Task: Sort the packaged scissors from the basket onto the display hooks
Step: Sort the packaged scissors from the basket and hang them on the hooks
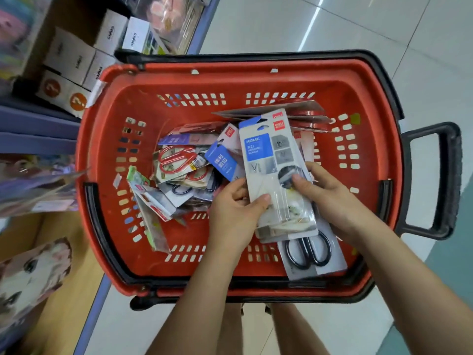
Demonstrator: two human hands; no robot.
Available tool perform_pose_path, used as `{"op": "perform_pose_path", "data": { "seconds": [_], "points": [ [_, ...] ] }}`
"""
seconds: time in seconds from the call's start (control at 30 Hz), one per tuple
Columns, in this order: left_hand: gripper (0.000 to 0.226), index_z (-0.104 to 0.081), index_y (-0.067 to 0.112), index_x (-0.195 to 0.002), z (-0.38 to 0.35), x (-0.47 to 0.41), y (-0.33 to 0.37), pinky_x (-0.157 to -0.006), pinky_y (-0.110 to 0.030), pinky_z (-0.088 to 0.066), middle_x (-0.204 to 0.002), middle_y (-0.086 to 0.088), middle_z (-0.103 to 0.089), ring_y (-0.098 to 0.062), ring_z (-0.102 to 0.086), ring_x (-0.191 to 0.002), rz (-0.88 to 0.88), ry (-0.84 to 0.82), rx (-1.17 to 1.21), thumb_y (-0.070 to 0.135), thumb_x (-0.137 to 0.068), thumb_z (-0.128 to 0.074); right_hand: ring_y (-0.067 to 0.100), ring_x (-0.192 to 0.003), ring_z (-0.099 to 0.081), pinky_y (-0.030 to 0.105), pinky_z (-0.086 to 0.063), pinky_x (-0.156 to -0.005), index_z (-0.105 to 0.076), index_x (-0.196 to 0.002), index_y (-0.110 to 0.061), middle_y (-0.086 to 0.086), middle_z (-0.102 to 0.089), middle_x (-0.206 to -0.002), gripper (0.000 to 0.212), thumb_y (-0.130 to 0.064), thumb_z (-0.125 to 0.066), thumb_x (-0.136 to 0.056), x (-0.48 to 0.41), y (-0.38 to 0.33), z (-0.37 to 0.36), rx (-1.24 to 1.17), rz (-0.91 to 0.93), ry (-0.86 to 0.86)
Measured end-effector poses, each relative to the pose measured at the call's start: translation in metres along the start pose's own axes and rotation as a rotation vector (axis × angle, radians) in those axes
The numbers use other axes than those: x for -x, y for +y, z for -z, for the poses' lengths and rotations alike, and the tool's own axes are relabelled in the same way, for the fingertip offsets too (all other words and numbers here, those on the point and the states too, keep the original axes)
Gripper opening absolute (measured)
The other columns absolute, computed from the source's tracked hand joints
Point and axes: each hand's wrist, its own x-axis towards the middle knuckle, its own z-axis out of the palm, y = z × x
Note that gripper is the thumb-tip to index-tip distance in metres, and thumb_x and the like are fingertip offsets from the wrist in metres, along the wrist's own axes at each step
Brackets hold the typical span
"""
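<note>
While loose packs (pixel 179 165) lie heaped in the basket (pixel 230 73), a stack of packaged scissors (pixel 268 160) is gripped above it by the left hand (pixel 234 211) and right hand (pixel 330 198); gathering is judged under way, with hanging on unseen hooks next.

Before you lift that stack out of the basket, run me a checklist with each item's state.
1. Left hand grips the grey carded scissors stack with the blue label: ok.
2. Right hand grips the same stack: ok.
3. Stack squared: not ok, lower cards fan out.
4. Black-handled scissors pack below included in the grip: cannot tell.
5. Display hooks in view: not ok.
</note>
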Motion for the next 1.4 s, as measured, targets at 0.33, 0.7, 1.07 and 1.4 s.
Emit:
{"op": "perform_pose_path", "data": {
  "seconds": [0.33,0.7,1.07,1.4],
  "points": [
    [0.040,-0.048,0.032,-0.121,0.027,-0.046,-0.019,-0.094,-0.037,-0.052,-0.104,0.003,-0.059,-0.003,-0.060,-0.086,0.179,0.240,-0.088,0.031,-0.089,-0.071,0.037,-0.079,-0.069,0.053,-0.058,-0.071,-0.059,-0.109,-0.026,0.009,-0.074,-0.092,0.014,-0.016,-0.052,-0.102,-0.019,0.000,0.008,0.301,0.086,0.113],
    [0.024,-0.065,0.025,-0.117,0.002,-0.061,-0.051,-0.095,-0.044,-0.052,-0.110,0.000,-0.068,-0.020,-0.065,-0.100,0.107,0.248,-0.213,0.027,-0.094,-0.060,0.003,-0.079,-0.073,0.018,-0.055,-0.061,-0.064,-0.106,-0.029,-0.007,-0.076,-0.089,0.020,-0.017,-0.070,-0.091,-0.034,0.003,0.000,0.452,0.083,0.042],
    [0.025,-0.049,0.018,-0.094,0.061,-0.095,-0.047,-0.082,-0.035,-0.052,-0.085,0.005,-0.058,-0.011,-0.057,-0.075,0.227,0.508,0.088,0.025,-0.088,-0.072,0.023,-0.091,-0.071,0.055,-0.058,-0.082,-0.066,-0.103,-0.024,0.001,-0.074,-0.097,0.026,-0.046,-0.063,-0.091,-0.035,0.012,-0.006,0.569,0.207,0.200],
    [0.037,-0.063,0.019,-0.092,0.065,-0.108,-0.047,-0.092,-0.055,-0.054,-0.099,-0.007,-0.074,-0.033,-0.069,-0.099,0.211,0.425,0.335,0.035,-0.069,-0.087,0.013,-0.100,-0.069,0.050,-0.057,-0.089,-0.057,-0.120,-0.021,-0.006,-0.071,-0.108,0.022,-0.029,-0.056,-0.099,-0.035,0.016,-0.008,0.525,0.272,0.262]
  ]
}}
